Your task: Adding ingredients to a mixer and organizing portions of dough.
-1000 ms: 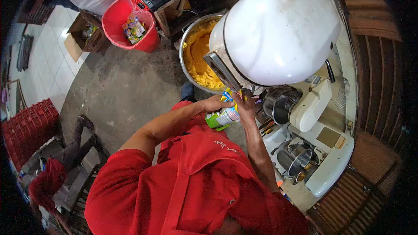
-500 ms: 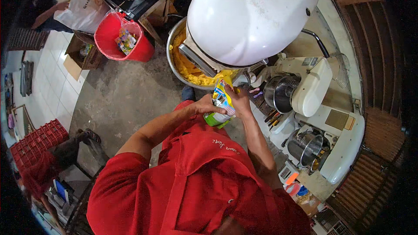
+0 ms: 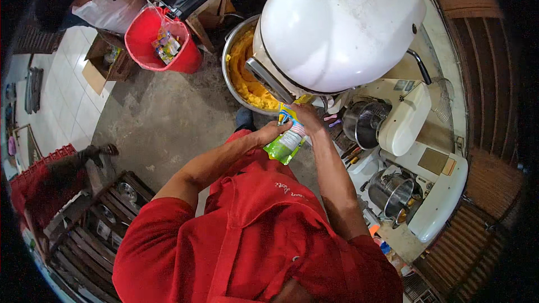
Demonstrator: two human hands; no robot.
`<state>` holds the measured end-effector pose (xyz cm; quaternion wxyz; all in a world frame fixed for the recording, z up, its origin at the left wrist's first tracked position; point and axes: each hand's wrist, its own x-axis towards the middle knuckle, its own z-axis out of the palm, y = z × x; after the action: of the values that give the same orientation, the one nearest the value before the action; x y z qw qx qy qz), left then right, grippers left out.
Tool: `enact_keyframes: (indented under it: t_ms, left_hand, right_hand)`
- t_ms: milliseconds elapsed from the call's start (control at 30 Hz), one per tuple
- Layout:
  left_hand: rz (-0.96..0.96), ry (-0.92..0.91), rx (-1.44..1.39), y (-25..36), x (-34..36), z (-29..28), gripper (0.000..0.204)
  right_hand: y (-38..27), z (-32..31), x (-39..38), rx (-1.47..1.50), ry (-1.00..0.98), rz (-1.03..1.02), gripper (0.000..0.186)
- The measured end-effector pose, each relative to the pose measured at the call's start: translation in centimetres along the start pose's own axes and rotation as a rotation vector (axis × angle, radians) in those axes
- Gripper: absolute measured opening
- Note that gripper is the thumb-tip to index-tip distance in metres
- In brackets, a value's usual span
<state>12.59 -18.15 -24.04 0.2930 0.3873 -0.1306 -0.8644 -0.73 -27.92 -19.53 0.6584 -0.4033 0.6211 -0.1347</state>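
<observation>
My left hand (image 3: 273, 132) grips the left side of a green, blue and yellow plastic packet (image 3: 285, 145), its thumb lying across the front. My right hand (image 3: 307, 116) is closed on the packet's top end and hides much of it. The packet is held upright just in front of a large steel mixing bowl (image 3: 225, 73). Inside the bowl lies a thick yellow-orange mixture (image 3: 247, 81). A big white mixer head (image 3: 342, 28) covers the bowl's right part. Whether the packet is torn cannot be seen.
Two smaller stand mixers, one with a steel bowl (image 3: 365, 123), stand on the right. A red bin (image 3: 188, 59) with wrappers is at upper left, beside a cardboard box (image 3: 120, 67). Another person's red garment (image 3: 50, 182) shows by a slatted bench (image 3: 92, 247) at left.
My right hand has shifted up over the packet's top, and more of its green lower part shows. The view has turned slightly. The person at left appears shifted, with more bench visible.
</observation>
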Motion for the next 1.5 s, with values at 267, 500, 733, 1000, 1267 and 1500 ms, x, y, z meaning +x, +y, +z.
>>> enact_keyframes:
  t_ms: [267, 500, 733, 1000, 1267, 1500]
  left_hand:
    - [0.004, -0.031, 0.218, 0.4, 1.9, -1.5, 0.05]
    - [0.061, -0.112, 0.251, 2.0, 3.0, -1.8, 0.04]
    - [0.051, -0.075, 0.353, 4.7, -0.4, -2.6, 0.038]
    - [0.167, -0.114, 0.238, 2.8, -0.4, -2.5, 0.038]
    - [0.085, -0.207, 0.591, 3.4, -1.3, 0.8, 0.036]
    - [0.184, -0.409, 0.816, -0.2, -0.6, 10.4, 0.041]
  right_hand:
    - [1.2, -0.3, 1.7, 0.193, -0.279, 0.128, 0.018]
    - [9.9, -2.8, 8.5, 0.139, -0.282, 0.313, 0.035]
    - [4.0, 2.4, 3.8, 0.062, 0.066, -0.03, 0.024]
    - [1.5, 0.5, -0.5, -0.447, 0.257, -0.381, 0.038]
    - [2.1, -1.2, -11.8, -0.091, 0.388, -0.401, 0.019]
    - [8.5, -7.7, -20.9, 0.155, 0.661, -0.532, 0.022]
